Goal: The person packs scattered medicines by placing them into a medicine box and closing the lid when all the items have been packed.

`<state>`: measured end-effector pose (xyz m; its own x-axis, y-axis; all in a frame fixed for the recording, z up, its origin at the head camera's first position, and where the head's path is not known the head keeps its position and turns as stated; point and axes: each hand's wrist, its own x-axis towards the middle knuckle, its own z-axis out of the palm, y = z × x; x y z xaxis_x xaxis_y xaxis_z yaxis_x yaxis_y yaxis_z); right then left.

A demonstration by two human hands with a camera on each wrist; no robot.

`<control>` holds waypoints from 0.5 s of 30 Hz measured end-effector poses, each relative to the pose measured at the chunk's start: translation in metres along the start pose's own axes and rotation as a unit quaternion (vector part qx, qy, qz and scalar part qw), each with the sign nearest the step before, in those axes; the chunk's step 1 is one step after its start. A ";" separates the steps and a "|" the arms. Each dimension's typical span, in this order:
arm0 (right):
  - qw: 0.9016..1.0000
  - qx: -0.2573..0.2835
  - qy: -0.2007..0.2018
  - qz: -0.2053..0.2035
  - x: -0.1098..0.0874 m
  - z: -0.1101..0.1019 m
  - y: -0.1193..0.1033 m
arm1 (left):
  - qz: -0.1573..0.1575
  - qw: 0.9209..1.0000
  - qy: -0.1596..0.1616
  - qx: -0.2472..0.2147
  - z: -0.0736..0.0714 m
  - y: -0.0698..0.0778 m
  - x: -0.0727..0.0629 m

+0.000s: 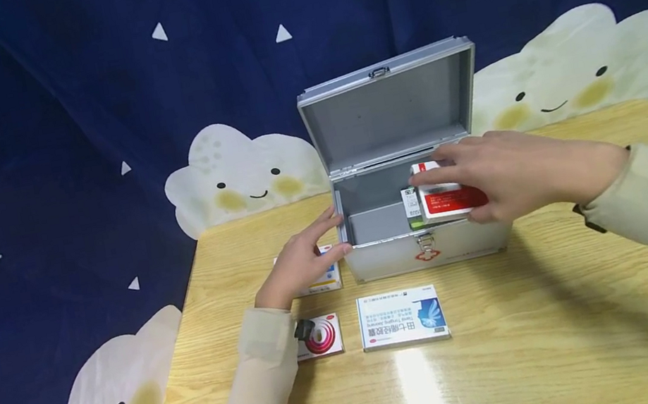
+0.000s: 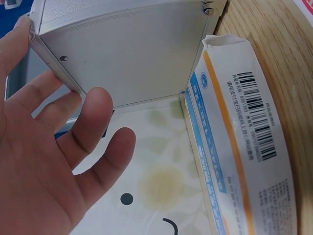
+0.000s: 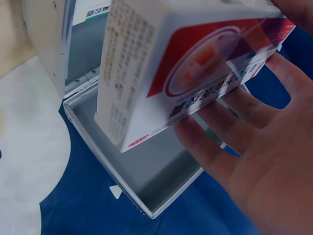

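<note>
The handling looks partway along: one carton is up in the fingers, at least one sits in the metal case (image 1: 373,262), and three lie on the bench (image 1: 527,339). Whether the raised carton is going in or coming out, this moment alone cannot settle.

The right hand (image 1: 496,173) has its fingers clamped on the red-and-white carton (image 1: 451,203), thumb on one side and fingers on the other, held tilted over the mouth of the case. The left hand (image 1: 300,261) has its fingers spread apart, touching the case's end wall and rim without enclosing anything.

The case stands between the two sets of fingers, its lid (image 1: 392,112) swung up beyond them. Inside, just left of the right fingers and partly under the carton they hold, is a white-and-green carton (image 1: 411,203); farther left, towards the left fingers, the grey floor shows. What lies directly beneath the right fingers is hidden.

Left on the bench: a blue-and-orange carton (image 2: 244,122) just beside the case, partly below the left fingers; a red-ringed carton (image 1: 326,336) nearer the person than those fingers, partly covered by the wrist; and a white-and-blue carton (image 1: 401,318) to their right, also nearer the person, lying flat and touched by neither hand
</note>
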<state>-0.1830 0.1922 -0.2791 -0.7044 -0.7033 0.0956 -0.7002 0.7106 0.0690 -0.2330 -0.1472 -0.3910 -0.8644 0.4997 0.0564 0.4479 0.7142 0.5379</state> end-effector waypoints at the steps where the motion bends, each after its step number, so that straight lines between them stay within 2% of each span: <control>1: 1.000 0.001 -0.002 0.002 0.000 0.000 0.001 | 0.000 1.000 0.000 -0.001 0.000 0.000 0.000; 15: 1.000 -0.005 -0.015 -0.003 0.015 0.000 0.010 | 0.001 1.000 0.001 -0.004 -0.001 0.000 -0.001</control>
<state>-0.2011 0.1885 -0.2772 -0.7038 -0.7074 0.0657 -0.7030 0.7068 0.0790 -0.2325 -0.1484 -0.3906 -0.8636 0.5006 0.0599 0.4488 0.7092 0.5437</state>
